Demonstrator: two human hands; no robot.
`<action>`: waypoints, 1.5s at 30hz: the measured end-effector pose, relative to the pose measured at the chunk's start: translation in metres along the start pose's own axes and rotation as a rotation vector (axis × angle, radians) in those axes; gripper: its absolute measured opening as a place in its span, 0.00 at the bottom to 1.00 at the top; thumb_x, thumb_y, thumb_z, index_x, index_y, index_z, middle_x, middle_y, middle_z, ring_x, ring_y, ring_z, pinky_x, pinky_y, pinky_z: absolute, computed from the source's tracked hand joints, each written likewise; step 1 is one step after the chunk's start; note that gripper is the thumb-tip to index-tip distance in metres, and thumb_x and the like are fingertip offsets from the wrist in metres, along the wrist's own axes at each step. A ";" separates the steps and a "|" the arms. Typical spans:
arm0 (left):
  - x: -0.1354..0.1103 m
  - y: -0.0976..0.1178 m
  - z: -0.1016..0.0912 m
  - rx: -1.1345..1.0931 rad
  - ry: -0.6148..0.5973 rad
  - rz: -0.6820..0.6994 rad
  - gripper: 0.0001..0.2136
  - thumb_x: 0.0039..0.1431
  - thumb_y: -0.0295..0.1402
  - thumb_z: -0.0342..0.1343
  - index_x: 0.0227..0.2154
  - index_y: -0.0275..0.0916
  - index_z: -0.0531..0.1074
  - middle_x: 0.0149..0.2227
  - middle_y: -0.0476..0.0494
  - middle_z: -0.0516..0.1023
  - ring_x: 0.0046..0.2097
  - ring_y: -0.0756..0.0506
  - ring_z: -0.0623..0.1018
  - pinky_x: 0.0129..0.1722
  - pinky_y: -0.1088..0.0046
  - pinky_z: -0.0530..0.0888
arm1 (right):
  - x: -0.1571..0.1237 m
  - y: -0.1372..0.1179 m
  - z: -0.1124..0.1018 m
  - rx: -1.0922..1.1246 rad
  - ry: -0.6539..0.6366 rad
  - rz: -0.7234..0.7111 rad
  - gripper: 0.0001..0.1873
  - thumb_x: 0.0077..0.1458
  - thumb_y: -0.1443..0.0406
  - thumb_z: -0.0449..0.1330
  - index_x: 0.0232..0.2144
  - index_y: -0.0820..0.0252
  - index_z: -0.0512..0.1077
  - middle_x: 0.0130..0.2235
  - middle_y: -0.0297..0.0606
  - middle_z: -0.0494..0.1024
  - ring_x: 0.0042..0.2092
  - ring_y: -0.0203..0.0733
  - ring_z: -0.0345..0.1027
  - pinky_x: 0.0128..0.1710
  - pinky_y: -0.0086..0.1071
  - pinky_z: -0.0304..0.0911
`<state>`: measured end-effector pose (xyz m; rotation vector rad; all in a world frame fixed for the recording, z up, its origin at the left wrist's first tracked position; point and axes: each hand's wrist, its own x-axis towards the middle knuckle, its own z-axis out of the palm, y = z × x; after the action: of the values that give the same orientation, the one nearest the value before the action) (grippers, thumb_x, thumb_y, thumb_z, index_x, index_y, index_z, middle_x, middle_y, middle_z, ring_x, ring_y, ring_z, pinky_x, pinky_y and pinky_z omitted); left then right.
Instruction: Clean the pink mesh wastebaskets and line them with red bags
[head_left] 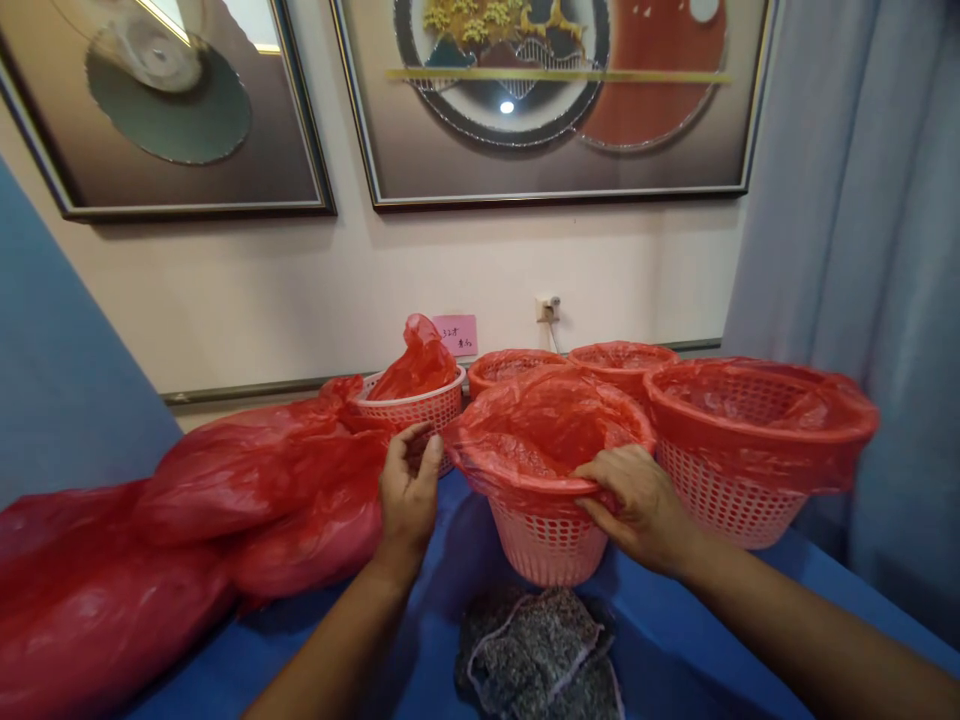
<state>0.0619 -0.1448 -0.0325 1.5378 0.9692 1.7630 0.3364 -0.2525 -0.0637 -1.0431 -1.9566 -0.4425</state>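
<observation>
My right hand grips the front right rim of a pink plastic basket, thumb over the edge and fingers below. A red plastic bag lines this basket and folds over its rim. My left hand is raised just left of the basket, fingers half curled and thumb apart, with nothing visible in it. In front of the basket lies a dark grey, speckled cloth-like bundle with pale pink edging.
Filled red plastic bags cover the table's left side. A larger lined basket stands at right; two lined baskets and a white-rimmed basket stand behind. A pink note and a socket are by the wall.
</observation>
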 end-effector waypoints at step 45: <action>-0.037 -0.012 -0.022 -0.487 0.041 -0.881 0.13 0.67 0.17 0.52 0.28 0.34 0.74 0.23 0.49 0.79 0.22 0.53 0.78 0.26 0.80 0.75 | -0.011 0.041 0.010 0.015 0.013 -0.121 0.28 0.60 0.60 0.66 0.59 0.56 0.64 0.51 0.47 0.79 0.51 0.55 0.73 0.52 0.54 0.66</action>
<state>0.0451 -0.1713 -0.0645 0.6091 0.9351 1.2426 0.3672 -0.2282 -0.0817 -0.9132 -2.0152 -0.4990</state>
